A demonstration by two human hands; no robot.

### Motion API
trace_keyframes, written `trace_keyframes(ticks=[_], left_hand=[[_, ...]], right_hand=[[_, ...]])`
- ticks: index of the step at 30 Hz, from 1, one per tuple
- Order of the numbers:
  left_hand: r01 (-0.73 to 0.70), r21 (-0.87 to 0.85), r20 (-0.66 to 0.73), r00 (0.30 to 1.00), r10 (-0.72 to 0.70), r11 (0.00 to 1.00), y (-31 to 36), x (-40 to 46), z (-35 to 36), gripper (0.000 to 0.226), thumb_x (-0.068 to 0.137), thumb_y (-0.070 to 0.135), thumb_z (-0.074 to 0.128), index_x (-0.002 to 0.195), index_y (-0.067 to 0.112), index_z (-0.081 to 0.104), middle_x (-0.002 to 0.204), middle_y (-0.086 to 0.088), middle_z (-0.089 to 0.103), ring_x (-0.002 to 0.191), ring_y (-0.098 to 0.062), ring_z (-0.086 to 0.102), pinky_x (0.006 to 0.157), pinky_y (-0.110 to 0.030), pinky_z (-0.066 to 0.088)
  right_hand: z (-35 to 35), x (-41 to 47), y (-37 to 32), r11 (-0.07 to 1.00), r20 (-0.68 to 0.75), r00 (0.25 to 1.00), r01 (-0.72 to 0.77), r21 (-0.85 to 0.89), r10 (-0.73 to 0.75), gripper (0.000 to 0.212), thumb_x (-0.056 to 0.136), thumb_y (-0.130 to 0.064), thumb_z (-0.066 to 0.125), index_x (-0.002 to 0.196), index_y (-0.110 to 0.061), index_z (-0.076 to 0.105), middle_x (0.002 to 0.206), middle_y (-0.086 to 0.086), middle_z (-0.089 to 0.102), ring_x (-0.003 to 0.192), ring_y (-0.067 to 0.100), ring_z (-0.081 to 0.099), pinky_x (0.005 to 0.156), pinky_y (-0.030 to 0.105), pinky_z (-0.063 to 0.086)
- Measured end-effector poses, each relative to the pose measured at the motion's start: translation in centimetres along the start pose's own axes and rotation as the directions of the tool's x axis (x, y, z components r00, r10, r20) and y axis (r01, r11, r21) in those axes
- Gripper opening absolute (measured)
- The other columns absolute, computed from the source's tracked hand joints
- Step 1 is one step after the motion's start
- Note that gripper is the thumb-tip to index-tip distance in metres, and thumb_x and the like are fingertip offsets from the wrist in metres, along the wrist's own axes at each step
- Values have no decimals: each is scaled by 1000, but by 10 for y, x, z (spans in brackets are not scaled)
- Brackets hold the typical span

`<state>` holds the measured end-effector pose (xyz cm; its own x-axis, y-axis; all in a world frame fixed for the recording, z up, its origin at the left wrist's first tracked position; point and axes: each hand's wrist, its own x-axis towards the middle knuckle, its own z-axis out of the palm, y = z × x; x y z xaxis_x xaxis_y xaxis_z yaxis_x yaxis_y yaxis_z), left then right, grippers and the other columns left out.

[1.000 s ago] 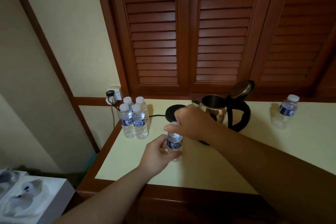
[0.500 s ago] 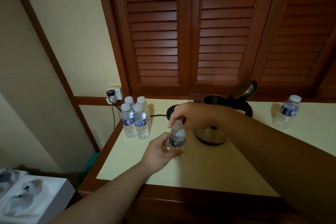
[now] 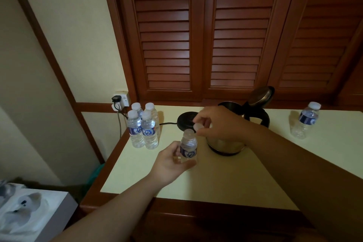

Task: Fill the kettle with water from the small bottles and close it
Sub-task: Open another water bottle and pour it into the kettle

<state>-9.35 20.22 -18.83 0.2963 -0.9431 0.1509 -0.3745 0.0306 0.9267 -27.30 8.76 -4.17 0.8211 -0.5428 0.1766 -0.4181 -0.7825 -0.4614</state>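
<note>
Head view is showing your left hand (image 3: pixel 170 160) gripping a small water bottle (image 3: pixel 188 146) around its lower body, fingers curled round it, keeping it upright just above the near part of the pale yellow tabletop (image 3: pixel 225 179). Your right hand (image 3: pixel 218 124) is pinching the white cap (image 3: pixel 197 126) between thumb and fingertips, just above and to the right of the bottle's open neck, so the cap is sitting clear of the mouth. Behind that hand the steel kettle (image 3: pixel 225 143) is standing on the table, off its black base (image 3: pixel 185 122), which is lying just to its left with a cord running toward the wall socket (image 3: pixel 121 100). Its lid (image 3: pixel 260 95) is standing tilted open at the back, above the black handle (image 3: pixel 260 117). Your right wrist is covering much of the kettle's rim. Four capped bottles (image 3: pixel 143 127) are standing close together in a cluster at the far left of the table, near the socket. One more capped bottle (image 3: pixel 306 120) is standing alone, well apart, at the far right; it is looking nearly empty. Dark wooden louvred doors (image 3: pixel 196 35) are filling the wall behind the table.
</note>
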Motion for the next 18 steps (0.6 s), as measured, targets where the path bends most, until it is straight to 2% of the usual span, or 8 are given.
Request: trace_keyframes(ticks=[3, 6, 8, 11, 14, 16, 18], left_hand=[[-31, -20, -11, 999, 31, 999, 1, 0, 5, 49, 75, 27, 95, 114, 29, 65, 98, 9, 74, 91, -13, 73, 84, -32, 60], [-54, -8, -50, 997, 54, 998, -2, 2, 11, 39, 79, 23, 91, 108, 28, 65, 94, 4, 75, 90, -21, 72, 85, -46, 60], [-54, -10, -68, 996, 53, 998, -2, 4, 13, 36, 80, 21, 90, 107, 28, 66, 95, 3, 75, 91, -18, 72, 86, -47, 60], [-67, -1, -63, 996, 67, 998, -1, 8, 15, 38, 81, 19, 89, 111, 27, 67, 98, 7, 75, 94, -13, 73, 87, -43, 61], [-79, 3, -55, 995, 79, 997, 3, 13, 18, 41, 80, 21, 90, 113, 28, 67, 102, 8, 76, 96, -12, 73, 88, -43, 62], [-103, 25, -46, 994, 104, 994, 10, 19, 18, 43, 81, 23, 90, 117, 28, 67, 103, 9, 76, 97, -9, 73, 85, -35, 61], [-128, 44, -29, 991, 129, 991, 22, 27, 15, 46, 82, 24, 89, 121, 26, 67, 105, 11, 76, 95, -2, 72, 79, -18, 55]], right_hand=[[20, -28, 26, 991, 4, 991, -136, 8, 136, 26, 94, -42, 70, 117, -29, 68, 103, -13, 66, 92, 3, 63, 79, 21, 55], [50, -60, 47, 972, 46, 971, -232, -29, 233, 13, 93, -41, 70, 103, -33, 66, 95, -11, 64, 85, 6, 61, 77, 29, 57], [66, -78, 60, 948, 31, 948, -315, -49, 316, 22, 90, -42, 72, 110, -32, 68, 101, -13, 62, 87, 4, 59, 79, 29, 56], [81, -97, 79, 903, -9, 906, -423, -71, 423, 41, 90, -46, 72, 127, -28, 67, 111, -14, 55, 99, 5, 55, 86, 25, 48], [86, -110, 95, 886, -51, 893, -451, -107, 448, 51, 85, -58, 70, 127, -29, 65, 119, -10, 57, 110, 12, 54, 94, 30, 48], [82, -114, 104, 859, -112, 873, -488, -158, 475, 60, 82, -69, 65, 127, -29, 62, 124, -9, 57, 116, 13, 51, 97, 30, 45], [76, -118, 112, 828, -145, 857, -515, -223, 494, 73, 80, -80, 56, 135, -33, 56, 135, -7, 55, 125, 17, 46, 102, 34, 43]])
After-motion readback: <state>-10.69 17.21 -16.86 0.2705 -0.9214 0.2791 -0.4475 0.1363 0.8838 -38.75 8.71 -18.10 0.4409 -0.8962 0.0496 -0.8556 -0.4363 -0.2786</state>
